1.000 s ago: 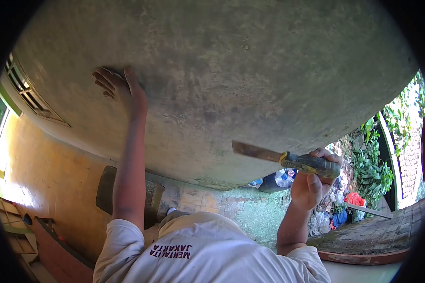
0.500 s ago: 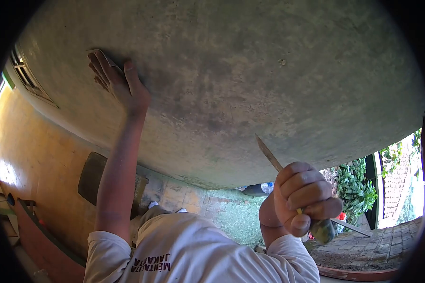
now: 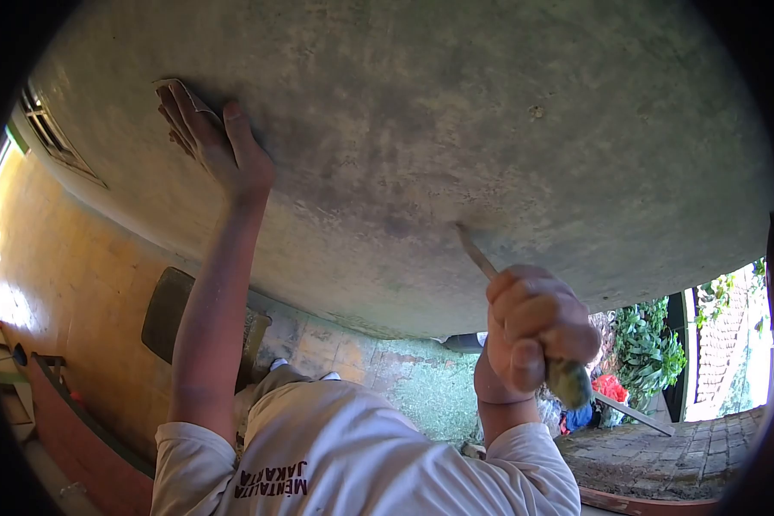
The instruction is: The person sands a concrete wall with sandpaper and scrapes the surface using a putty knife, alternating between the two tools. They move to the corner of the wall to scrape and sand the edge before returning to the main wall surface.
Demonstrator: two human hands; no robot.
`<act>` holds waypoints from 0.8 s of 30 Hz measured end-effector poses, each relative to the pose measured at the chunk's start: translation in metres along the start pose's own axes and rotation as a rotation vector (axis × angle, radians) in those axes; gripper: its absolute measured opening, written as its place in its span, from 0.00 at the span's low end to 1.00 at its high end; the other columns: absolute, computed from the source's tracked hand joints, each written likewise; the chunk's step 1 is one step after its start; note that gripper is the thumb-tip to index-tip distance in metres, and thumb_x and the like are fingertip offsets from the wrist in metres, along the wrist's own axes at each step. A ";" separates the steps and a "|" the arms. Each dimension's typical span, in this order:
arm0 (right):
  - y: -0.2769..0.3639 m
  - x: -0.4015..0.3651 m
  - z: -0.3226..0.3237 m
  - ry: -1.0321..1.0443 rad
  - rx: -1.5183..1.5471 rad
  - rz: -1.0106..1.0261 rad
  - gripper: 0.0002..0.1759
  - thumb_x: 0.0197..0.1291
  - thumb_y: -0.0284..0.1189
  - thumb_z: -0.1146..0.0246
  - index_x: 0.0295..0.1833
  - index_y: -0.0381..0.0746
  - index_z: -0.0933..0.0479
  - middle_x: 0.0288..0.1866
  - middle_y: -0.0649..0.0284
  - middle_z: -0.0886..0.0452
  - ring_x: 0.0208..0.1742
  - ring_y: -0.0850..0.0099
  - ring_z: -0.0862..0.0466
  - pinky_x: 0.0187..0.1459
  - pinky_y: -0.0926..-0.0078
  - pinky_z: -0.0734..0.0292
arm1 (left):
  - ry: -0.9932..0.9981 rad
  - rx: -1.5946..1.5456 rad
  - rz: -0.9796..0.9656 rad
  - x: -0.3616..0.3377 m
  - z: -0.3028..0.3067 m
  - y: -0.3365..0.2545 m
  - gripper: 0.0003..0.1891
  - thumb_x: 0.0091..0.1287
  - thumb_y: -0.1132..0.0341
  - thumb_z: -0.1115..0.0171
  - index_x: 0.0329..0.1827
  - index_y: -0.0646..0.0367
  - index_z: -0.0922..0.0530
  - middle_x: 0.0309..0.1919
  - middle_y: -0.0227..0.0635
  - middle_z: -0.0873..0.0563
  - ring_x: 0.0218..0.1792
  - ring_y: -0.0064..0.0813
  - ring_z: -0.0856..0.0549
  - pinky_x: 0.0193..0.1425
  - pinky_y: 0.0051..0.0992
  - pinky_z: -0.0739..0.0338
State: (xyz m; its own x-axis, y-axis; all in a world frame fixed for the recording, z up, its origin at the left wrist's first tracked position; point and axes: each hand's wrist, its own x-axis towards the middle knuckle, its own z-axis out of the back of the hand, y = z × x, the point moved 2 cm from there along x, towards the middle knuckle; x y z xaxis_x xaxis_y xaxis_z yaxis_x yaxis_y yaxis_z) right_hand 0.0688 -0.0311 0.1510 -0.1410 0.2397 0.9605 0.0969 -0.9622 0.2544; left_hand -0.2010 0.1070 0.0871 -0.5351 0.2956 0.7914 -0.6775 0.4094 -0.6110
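Observation:
My left hand (image 3: 224, 142) lies flat on the grey-green wall (image 3: 404, 103) at the upper left, thumb apart from the fingers. It holds a thin, pale-edged sheet (image 3: 199, 101) against the wall; most of the sheet is hidden under the fingers. On the right, my right hand (image 3: 537, 322) is closed around a pointed tool (image 3: 477, 255). The narrow blade points up and left, with its tip at the wall's stained, rough patch. The tool's rounded greenish end (image 3: 569, 384) sticks out below the fist.
A dark chair-like object (image 3: 168, 314) stands on the orange tiled floor (image 3: 86, 258) at the left. A vent (image 3: 52, 133) is set in the wall's left part. Leafy plants (image 3: 648, 344), a red item (image 3: 609, 389) and a brick-patterned surface (image 3: 705, 451) are at the right.
My right hand and the tool have moved up and left, bringing the tip to the wall. My left hand and its sheet have shifted slightly up and left.

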 end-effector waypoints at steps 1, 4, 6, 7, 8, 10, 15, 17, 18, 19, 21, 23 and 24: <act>0.004 0.000 0.001 0.000 -0.001 0.002 0.14 0.59 0.30 0.37 0.33 0.43 0.37 0.17 0.68 0.32 0.11 0.78 0.34 0.11 0.79 0.38 | -0.001 -0.002 -0.001 0.000 -0.001 0.000 0.38 0.74 0.48 0.58 0.76 0.70 0.51 0.76 0.57 0.51 0.77 0.53 0.54 0.78 0.44 0.60; 0.036 0.001 -0.001 0.103 0.032 0.200 0.11 0.60 0.31 0.38 0.35 0.43 0.35 0.17 0.67 0.31 0.12 0.78 0.34 0.11 0.78 0.36 | -0.015 -0.006 -0.017 0.001 -0.001 0.004 0.38 0.74 0.48 0.59 0.76 0.71 0.51 0.76 0.57 0.51 0.77 0.53 0.54 0.78 0.44 0.60; 0.031 0.002 -0.002 0.095 -0.050 0.192 0.11 0.60 0.30 0.38 0.35 0.44 0.36 0.17 0.67 0.31 0.12 0.78 0.34 0.12 0.78 0.36 | -0.001 0.015 -0.009 0.000 0.000 0.001 0.38 0.74 0.48 0.59 0.76 0.70 0.51 0.76 0.56 0.51 0.77 0.53 0.54 0.78 0.45 0.61; 0.027 0.004 -0.001 0.092 -0.140 0.190 0.11 0.60 0.30 0.38 0.34 0.44 0.36 0.17 0.67 0.31 0.12 0.78 0.34 0.12 0.78 0.36 | 0.007 0.011 -0.009 -0.001 -0.001 0.001 0.38 0.74 0.48 0.59 0.76 0.70 0.51 0.76 0.56 0.51 0.77 0.53 0.54 0.78 0.45 0.61; 0.013 -0.002 -0.004 -0.002 -0.216 0.092 0.11 0.60 0.29 0.39 0.33 0.44 0.36 0.16 0.67 0.31 0.12 0.78 0.34 0.12 0.77 0.35 | 0.000 0.002 -0.007 -0.001 -0.001 0.002 0.38 0.74 0.49 0.59 0.76 0.70 0.51 0.76 0.56 0.51 0.77 0.53 0.54 0.78 0.45 0.61; 0.014 -0.004 -0.003 0.016 -0.172 0.090 0.11 0.60 0.29 0.39 0.33 0.44 0.37 0.16 0.67 0.32 0.12 0.77 0.34 0.12 0.77 0.35 | -0.016 -0.008 -0.007 0.000 -0.003 0.002 0.37 0.74 0.49 0.59 0.76 0.70 0.51 0.76 0.56 0.51 0.77 0.53 0.55 0.78 0.46 0.61; 0.032 0.000 -0.007 0.094 -0.086 0.180 0.14 0.61 0.29 0.38 0.30 0.44 0.38 0.16 0.68 0.33 0.12 0.76 0.35 0.12 0.75 0.36 | -0.014 -0.009 -0.041 0.000 -0.002 0.003 0.38 0.74 0.48 0.59 0.76 0.71 0.51 0.76 0.57 0.51 0.77 0.53 0.54 0.78 0.46 0.61; 0.031 -0.002 -0.002 0.102 -0.077 0.136 0.12 0.55 0.25 0.38 0.30 0.43 0.38 0.17 0.66 0.31 0.13 0.74 0.33 0.15 0.72 0.33 | -0.012 -0.006 -0.034 -0.001 -0.002 0.004 0.38 0.74 0.48 0.58 0.76 0.71 0.51 0.76 0.58 0.51 0.77 0.54 0.54 0.78 0.45 0.60; 0.029 -0.001 0.001 0.114 -0.060 0.095 0.12 0.50 0.21 0.38 0.30 0.42 0.37 0.18 0.65 0.29 0.14 0.72 0.31 0.17 0.69 0.29 | -0.021 0.003 -0.027 -0.001 -0.002 0.005 0.38 0.74 0.48 0.58 0.76 0.71 0.51 0.76 0.58 0.51 0.77 0.54 0.53 0.78 0.45 0.60; 0.026 0.000 0.002 0.124 -0.039 0.055 0.13 0.45 0.17 0.38 0.29 0.41 0.36 0.19 0.64 0.28 0.15 0.70 0.29 0.19 0.66 0.26 | -0.022 0.001 -0.028 -0.001 -0.002 0.004 0.38 0.74 0.48 0.58 0.76 0.71 0.51 0.76 0.58 0.51 0.77 0.54 0.53 0.78 0.45 0.60; 0.030 0.004 0.000 0.132 0.006 0.149 0.13 0.45 0.16 0.38 0.30 0.41 0.36 0.18 0.63 0.28 0.15 0.70 0.29 0.19 0.67 0.27 | -0.011 0.014 -0.020 -0.001 -0.001 0.002 0.37 0.74 0.49 0.58 0.76 0.70 0.50 0.76 0.58 0.50 0.77 0.54 0.53 0.78 0.45 0.59; 0.037 0.002 -0.006 0.048 -0.037 0.167 0.15 0.62 0.29 0.37 0.31 0.44 0.39 0.15 0.67 0.33 0.11 0.77 0.36 0.12 0.76 0.37 | -0.020 0.006 -0.027 0.000 -0.001 0.002 0.37 0.74 0.49 0.58 0.76 0.70 0.50 0.76 0.58 0.50 0.77 0.54 0.53 0.78 0.45 0.59; 0.030 0.002 -0.008 0.046 -0.038 0.168 0.15 0.62 0.29 0.37 0.31 0.44 0.39 0.15 0.67 0.33 0.11 0.77 0.36 0.12 0.76 0.37 | -0.024 -0.003 -0.031 -0.001 -0.002 0.002 0.37 0.74 0.49 0.58 0.76 0.70 0.50 0.76 0.58 0.50 0.77 0.54 0.53 0.78 0.44 0.59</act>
State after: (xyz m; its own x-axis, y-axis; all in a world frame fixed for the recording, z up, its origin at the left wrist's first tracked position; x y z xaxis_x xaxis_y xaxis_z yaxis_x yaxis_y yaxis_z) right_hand 0.0632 -0.0607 0.1591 -0.1710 0.0695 0.9828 0.0861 -0.9926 0.0852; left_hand -0.2011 0.1091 0.0854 -0.5258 0.2615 0.8094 -0.6926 0.4208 -0.5859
